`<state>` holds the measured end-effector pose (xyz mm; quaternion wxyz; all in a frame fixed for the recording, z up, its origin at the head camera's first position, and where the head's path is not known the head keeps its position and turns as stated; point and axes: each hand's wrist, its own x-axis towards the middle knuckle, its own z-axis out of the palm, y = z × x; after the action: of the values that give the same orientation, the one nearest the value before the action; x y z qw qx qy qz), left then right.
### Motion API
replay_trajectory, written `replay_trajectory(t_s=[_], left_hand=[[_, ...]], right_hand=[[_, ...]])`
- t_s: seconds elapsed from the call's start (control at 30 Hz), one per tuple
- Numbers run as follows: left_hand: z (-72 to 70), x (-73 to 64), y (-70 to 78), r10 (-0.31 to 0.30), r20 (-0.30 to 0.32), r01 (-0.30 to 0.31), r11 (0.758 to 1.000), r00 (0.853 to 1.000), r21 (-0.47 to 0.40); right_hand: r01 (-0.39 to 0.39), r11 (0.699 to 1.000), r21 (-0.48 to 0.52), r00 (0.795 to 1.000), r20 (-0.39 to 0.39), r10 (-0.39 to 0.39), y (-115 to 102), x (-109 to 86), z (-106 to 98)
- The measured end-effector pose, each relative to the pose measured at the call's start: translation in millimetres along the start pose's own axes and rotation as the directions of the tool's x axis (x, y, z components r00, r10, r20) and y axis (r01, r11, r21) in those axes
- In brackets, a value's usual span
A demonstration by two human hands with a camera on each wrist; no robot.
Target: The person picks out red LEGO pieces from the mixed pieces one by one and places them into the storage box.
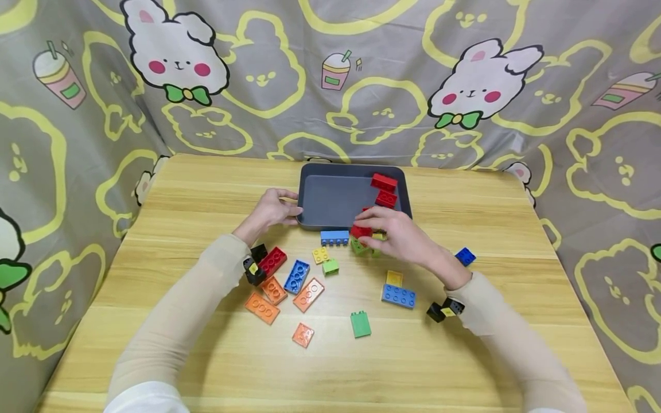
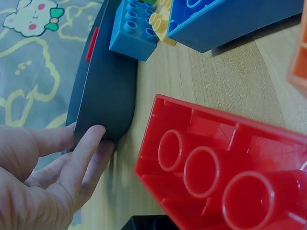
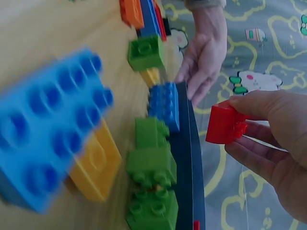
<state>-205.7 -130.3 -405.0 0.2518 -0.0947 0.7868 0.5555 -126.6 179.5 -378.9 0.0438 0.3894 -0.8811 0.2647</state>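
My left hand point(image 1: 276, 207) grips the near-left corner of the dark grey tray point(image 1: 330, 201); in the left wrist view, thumb and fingers point(image 2: 88, 148) lie on either side of its wall. Between the thumb and fingers of my right hand point(image 1: 400, 236) is a small red brick point(image 3: 223, 122), held over the tray's near edge. Two red bricks, one at the back point(image 1: 384, 182) and one in front of it point(image 1: 385, 199), lie in the tray's right side. Several green bricks point(image 3: 152, 165) stand beside the tray below my right hand, partly hidden in the head view.
A blue brick point(image 1: 334, 237) lies along the tray's near side. Nearer are loose red point(image 1: 273, 261), orange point(image 1: 262, 308), blue point(image 1: 296, 277), yellow point(image 1: 320, 255) and green point(image 1: 360, 324) bricks. Right of these, a blue brick point(image 1: 398, 296) touches a yellow one point(image 1: 395, 279). A patterned curtain point(image 1: 289, 74) surrounds the table.
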Motion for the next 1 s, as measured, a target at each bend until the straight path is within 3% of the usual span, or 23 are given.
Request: replay_trajectory(t_s=[0.17, 0.5, 0.77, 1.0], left_hand=[[-0.3, -0.4, 0.9, 0.002, -0.001, -0.002, 1.000, 1.000, 0.005], [-0.2, 0.3, 0.7, 0.002, 0.000, -0.002, 1.000, 1.000, 0.014], [0.1, 2.5, 0.4, -0.005, -0.002, 0.005, 1.000, 1.000, 0.003], [0.4, 2.1, 0.0, -0.001, 0.002, 0.001, 1.000, 1.000, 0.000]], right_hand=[[-0.017, 0.999, 0.029, 0.999, -0.028, 0.017, 21.3, 14.8, -4.6], [-0.195, 0.980, 0.039, 0.981, -0.003, 0.195, 58.8, 46.4, -11.7], [-0.230, 0.972, -0.039, 0.970, 0.067, 0.232, 77.3, 67.4, -10.0], [-0.257, 0.960, -0.114, 0.944, 0.180, 0.275, 88.9, 76.5, -4.6]])
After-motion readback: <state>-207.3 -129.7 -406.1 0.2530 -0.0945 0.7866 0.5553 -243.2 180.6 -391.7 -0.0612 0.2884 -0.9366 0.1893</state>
